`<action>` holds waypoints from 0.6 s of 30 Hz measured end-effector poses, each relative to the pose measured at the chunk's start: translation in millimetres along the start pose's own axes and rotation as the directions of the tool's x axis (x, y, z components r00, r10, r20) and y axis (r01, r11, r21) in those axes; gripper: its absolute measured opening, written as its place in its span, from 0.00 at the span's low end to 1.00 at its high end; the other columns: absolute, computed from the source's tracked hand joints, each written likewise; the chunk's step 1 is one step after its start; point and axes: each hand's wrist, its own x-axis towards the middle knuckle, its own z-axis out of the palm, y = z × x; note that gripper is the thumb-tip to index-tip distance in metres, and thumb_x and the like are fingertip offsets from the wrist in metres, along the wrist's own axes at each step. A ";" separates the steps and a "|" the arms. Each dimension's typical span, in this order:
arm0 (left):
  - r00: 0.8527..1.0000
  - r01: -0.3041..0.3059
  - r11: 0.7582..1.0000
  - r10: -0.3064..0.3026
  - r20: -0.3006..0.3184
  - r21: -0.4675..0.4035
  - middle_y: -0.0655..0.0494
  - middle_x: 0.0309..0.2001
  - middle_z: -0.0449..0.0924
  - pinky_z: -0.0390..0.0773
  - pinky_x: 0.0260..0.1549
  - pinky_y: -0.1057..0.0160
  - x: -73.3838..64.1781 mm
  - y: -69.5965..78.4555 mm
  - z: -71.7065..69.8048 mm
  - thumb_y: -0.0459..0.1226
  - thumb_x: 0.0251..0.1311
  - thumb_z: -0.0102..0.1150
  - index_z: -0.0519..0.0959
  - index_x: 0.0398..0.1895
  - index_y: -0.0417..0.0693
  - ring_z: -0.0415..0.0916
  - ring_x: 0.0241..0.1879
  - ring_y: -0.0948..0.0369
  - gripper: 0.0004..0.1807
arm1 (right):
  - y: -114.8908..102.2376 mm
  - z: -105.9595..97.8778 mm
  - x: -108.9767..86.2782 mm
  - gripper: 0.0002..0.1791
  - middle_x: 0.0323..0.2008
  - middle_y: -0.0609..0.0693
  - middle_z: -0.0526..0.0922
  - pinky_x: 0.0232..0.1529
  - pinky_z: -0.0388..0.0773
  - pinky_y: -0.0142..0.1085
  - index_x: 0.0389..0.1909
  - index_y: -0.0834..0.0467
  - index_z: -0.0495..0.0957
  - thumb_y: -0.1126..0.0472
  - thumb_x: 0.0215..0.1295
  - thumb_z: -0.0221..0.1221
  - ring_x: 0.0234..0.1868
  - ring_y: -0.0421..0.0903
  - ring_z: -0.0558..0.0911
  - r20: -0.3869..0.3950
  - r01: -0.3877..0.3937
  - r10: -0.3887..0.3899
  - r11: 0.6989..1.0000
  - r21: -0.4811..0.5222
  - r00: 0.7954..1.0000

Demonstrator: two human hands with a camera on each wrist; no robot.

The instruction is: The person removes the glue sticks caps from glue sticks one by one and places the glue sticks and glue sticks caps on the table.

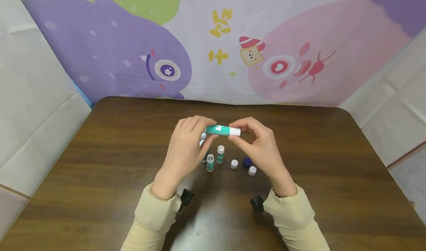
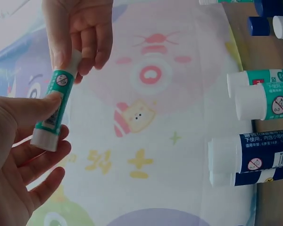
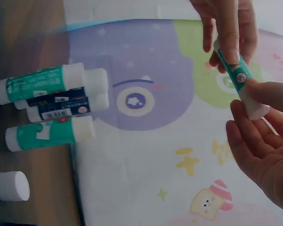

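Observation:
A glue stick (image 1: 217,130) with a green label and white ends is held level above the table between both hands. My left hand (image 1: 186,143) grips its green body between thumb and fingers. With thumb and fingertips, my right hand (image 1: 261,141) pinches the white cap (image 1: 235,131) at the other end. Below the hands stand two green-labelled glue sticks, a nearer glue stick (image 1: 210,163) and a farther glue stick (image 1: 220,155). Beside them are navy glue sticks (image 3: 61,110), mostly hidden behind my left hand in the head view.
To the right of the standing sticks lie a white cap (image 1: 234,164), another white cap (image 1: 252,170) and a navy cap (image 1: 247,162). The brown table (image 1: 116,162) ends at a cartoon-printed cloth (image 1: 213,80) at the back. Pale sheets (image 1: 36,77) flank both sides.

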 end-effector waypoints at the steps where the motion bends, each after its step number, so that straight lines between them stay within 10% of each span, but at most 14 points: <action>1: 1.000 -0.006 1.000 0.006 0.003 -0.002 0.53 0.38 0.77 0.68 0.44 0.59 0.4 0.5 1.0 0.36 0.50 0.65 0.75 0.41 0.43 0.73 0.39 0.55 0.15 | 0.4 -0.3 -0.6 0.12 0.39 0.49 0.81 0.42 0.77 0.31 0.38 0.60 0.78 0.66 0.51 0.65 0.38 0.40 0.78 -0.005 0.003 -0.003 1.000 0.007 1.000; 18: 0.998 -0.069 0.998 0.069 0.010 0.001 0.55 0.37 0.78 0.67 0.47 0.61 0.3 4.3 3.2 0.39 0.51 0.64 0.79 0.39 0.45 0.74 0.40 0.58 0.13 | -5.8 5.9 -3.7 0.12 0.37 0.51 0.81 0.38 0.77 0.33 0.39 0.61 0.75 0.69 0.53 0.62 0.36 0.41 0.79 0.004 0.041 -0.042 0.996 0.079 0.999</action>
